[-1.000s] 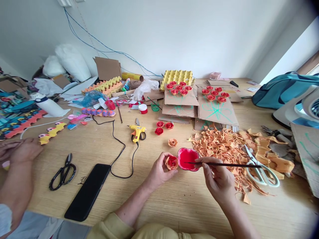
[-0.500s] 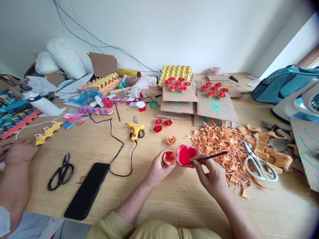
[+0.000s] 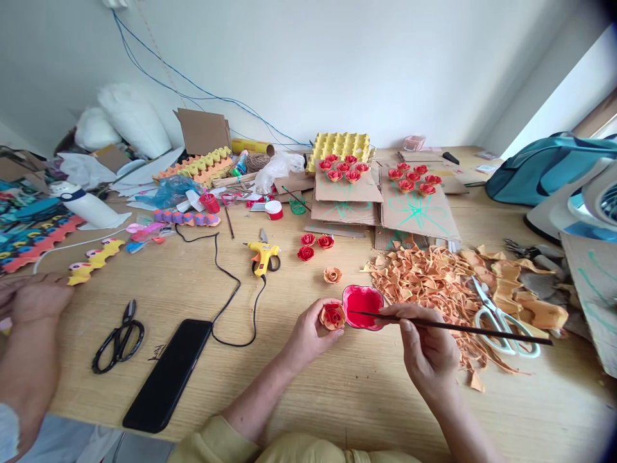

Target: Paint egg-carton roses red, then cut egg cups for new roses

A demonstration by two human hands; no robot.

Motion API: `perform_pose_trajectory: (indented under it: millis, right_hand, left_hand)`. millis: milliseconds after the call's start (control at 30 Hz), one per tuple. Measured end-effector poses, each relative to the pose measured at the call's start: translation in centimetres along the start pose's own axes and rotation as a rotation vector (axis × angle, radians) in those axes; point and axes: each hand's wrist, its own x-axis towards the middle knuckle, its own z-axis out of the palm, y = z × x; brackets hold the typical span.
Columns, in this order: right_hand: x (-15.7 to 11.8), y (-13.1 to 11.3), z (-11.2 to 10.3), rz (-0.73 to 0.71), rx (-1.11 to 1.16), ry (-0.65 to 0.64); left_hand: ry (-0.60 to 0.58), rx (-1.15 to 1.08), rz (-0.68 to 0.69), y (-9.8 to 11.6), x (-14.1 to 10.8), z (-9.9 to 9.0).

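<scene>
The left hand's [image 3: 313,329] grip pinches a red-centred orange flower [image 3: 332,317] beside a bowl [image 3: 354,288] of red paint [image 3: 362,302]. The right hand's [image 3: 430,350] grip pinches a brush [image 3: 463,326], its tip within the bowl's outline. The brush's back end crosses white-handled scissors [image 3: 492,310]; orange scraps [image 3: 414,276] crowd the bowl's right. Beyond, on the bench [image 3: 366,411], sit 1 plain flower [image 3: 332,275] and 3 red flowers [image 3: 307,240]; leftward, a glue gun [image 3: 264,257] and phone [image 3: 168,376].

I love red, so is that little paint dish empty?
Not empty: red paint spreads inside the dish. How deep, I cannot tell.
</scene>
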Motion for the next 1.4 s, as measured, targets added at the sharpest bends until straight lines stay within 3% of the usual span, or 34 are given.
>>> perform_pose_trajectory:
  millis: [233, 567, 800, 967, 1200, 1400]
  right_hand:
    - [-0.9, 0.3, 0.8, 0.002, 0.092, -0.109]
    - [-0.9, 0.4, 1.4, -0.058, -0.080, -0.123]
    - [-0.6, -0.1, 0.9, -0.182, -0.108, -0.252]
    - [-0.4, -0.4, 0.4, -0.220, -0.084, -0.248]
    - [-0.6, -0.2, 0.2, -0.162, -0.039, -0.323]
    - [-0.2, -0.1, 0.1, -0.152, -0.119, -0.274]
  left_hand:
    - [-0.043, 0.057, 0.021, 0.2, -0.3, 0.0]
    - [-0.057, 0.080, 0.079, 0.2, -0.3, 0.3]
    - [-0.059, 0.058, 0.020, 0.5, -0.3, 0.2]
    - [-0.047, 0.066, -0.001, 0.7, -0.3, 0.1]
    - [-0.069, 0.043, 0.008, 0.8, -0.4, 0.2]
    - [-0.085, 0.060, 0.042, 0.9, -0.4, 0.1]
